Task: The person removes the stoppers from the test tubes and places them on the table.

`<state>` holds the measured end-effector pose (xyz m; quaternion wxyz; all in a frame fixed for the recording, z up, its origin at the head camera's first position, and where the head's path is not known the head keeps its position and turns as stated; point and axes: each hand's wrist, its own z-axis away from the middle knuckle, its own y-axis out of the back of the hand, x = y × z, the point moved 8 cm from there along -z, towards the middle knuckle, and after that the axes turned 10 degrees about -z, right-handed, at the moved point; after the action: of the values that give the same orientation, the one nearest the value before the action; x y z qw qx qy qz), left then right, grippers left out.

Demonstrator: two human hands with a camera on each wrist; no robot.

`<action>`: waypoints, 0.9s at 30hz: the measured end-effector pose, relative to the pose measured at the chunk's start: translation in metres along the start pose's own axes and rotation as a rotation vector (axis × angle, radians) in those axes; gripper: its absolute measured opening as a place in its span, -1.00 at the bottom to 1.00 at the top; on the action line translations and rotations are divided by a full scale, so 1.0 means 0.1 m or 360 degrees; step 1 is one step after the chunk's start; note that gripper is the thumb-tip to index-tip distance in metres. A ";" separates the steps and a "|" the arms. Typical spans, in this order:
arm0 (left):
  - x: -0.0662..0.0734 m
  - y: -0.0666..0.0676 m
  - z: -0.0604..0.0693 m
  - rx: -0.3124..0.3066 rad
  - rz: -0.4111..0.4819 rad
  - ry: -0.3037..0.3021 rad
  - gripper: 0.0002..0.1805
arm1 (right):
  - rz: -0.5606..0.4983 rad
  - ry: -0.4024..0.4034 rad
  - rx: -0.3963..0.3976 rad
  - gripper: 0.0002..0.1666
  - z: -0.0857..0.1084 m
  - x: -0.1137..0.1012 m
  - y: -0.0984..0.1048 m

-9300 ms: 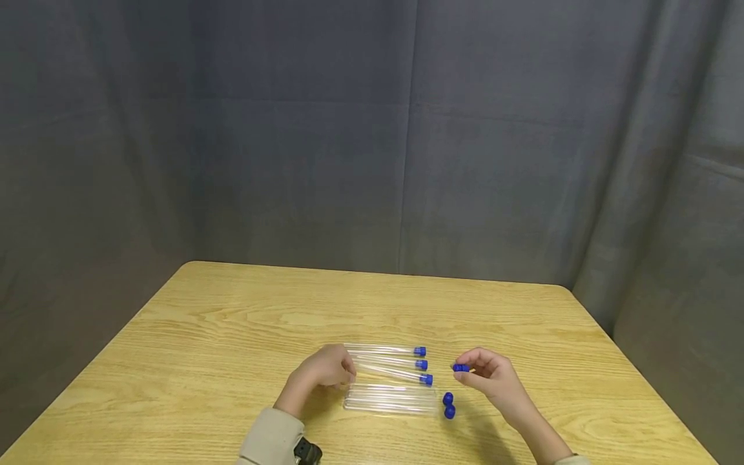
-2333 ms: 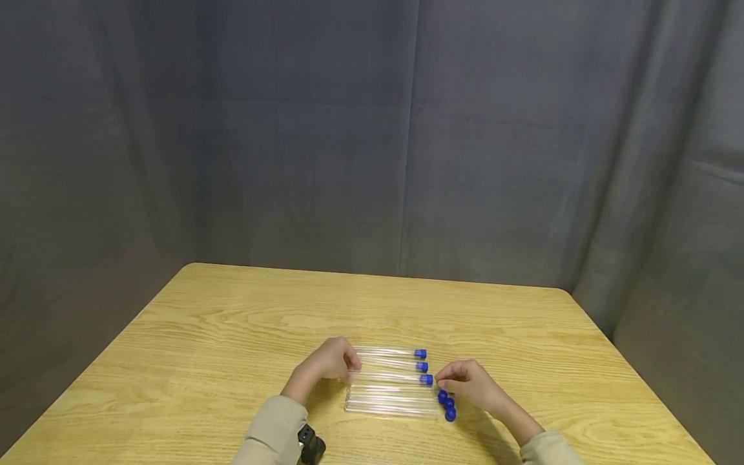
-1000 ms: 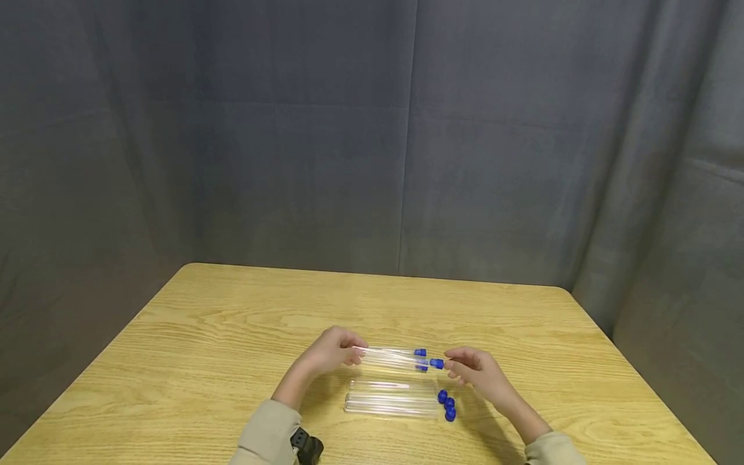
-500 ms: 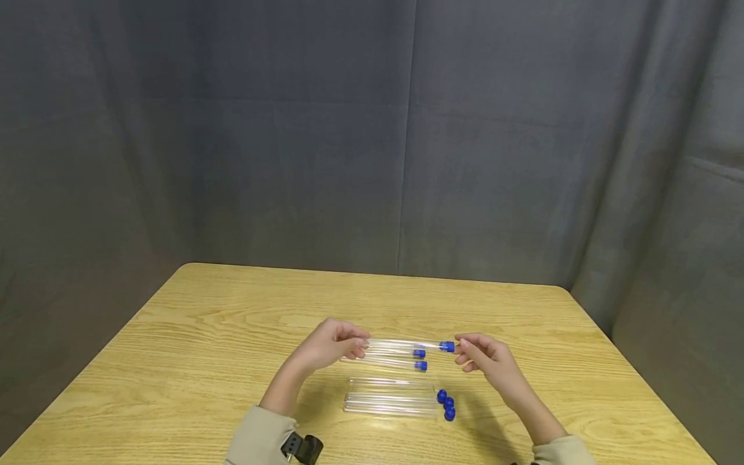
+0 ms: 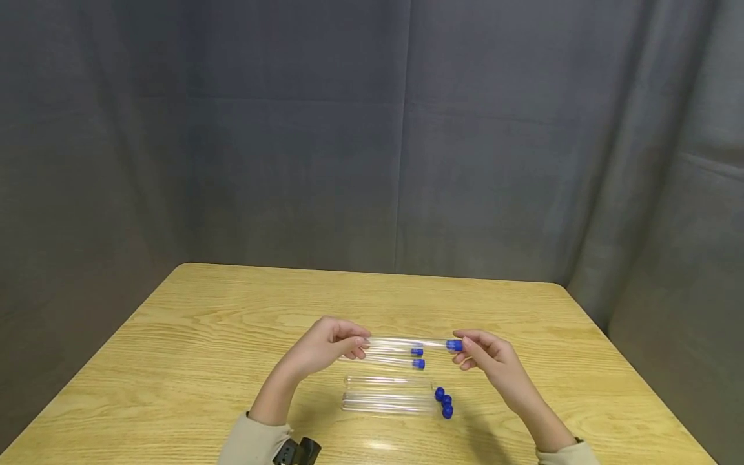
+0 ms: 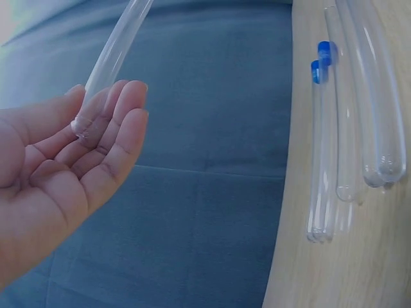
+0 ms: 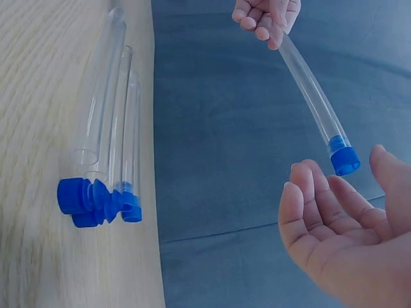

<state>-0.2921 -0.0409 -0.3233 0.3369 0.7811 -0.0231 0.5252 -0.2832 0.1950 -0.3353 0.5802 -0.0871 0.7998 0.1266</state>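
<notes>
A clear test tube (image 5: pixel 407 341) with a blue cap (image 5: pixel 454 345) is held level above the table in the head view. My left hand (image 5: pixel 331 345) pinches its rounded end between thumb and fingers. At the capped end, my right hand (image 7: pixel 347 231) has its fingers loosely bent around the cap; a small gap shows between thumb and cap in the right wrist view. Below lie two capped test tubes (image 5: pixel 386 361), then three uncapped test tubes (image 6: pixel 388 141) side by side. Three loose blue caps (image 5: pixel 440 394) sit by the uncapped tubes' open ends.
The wooden table (image 5: pixel 232 310) carries all the tubes and caps near its front middle. Dark grey curtains (image 5: pixel 290 161) hang behind the table and on both sides. A black device (image 5: pixel 298 451) is strapped at the left wrist.
A third loose cap now lies with the other two. The nearest capped test tube has been lifted off the table, raised and shifted rightward. The right thumb now stands off its cap.
</notes>
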 end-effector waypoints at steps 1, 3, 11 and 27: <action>0.01 0.00 0.00 -0.0001 -0.0004 0.0000 -0.72 | -0.0013 0.0017 -0.0012 -0.60 0.00 -0.02 -0.01; 0.02 0.01 0.01 -0.0004 -0.0016 0.0002 -0.72 | -0.0041 0.0057 -0.0041 -0.66 0.01 -0.05 -0.03; 0.08 0.02 0.03 -0.0011 -0.0012 -0.0019 -0.71 | -0.0104 0.0180 -0.0117 -0.71 0.02 -0.13 -0.10; 0.15 0.04 0.04 -0.0048 -0.0007 -0.0017 -0.71 | -0.0101 0.0219 -0.0081 -0.76 0.03 -0.17 -0.12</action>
<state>-0.2835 -0.0416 -0.3101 0.3496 0.7788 -0.0310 0.5199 -0.2716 0.1843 -0.3215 0.5252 -0.1356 0.8312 0.1219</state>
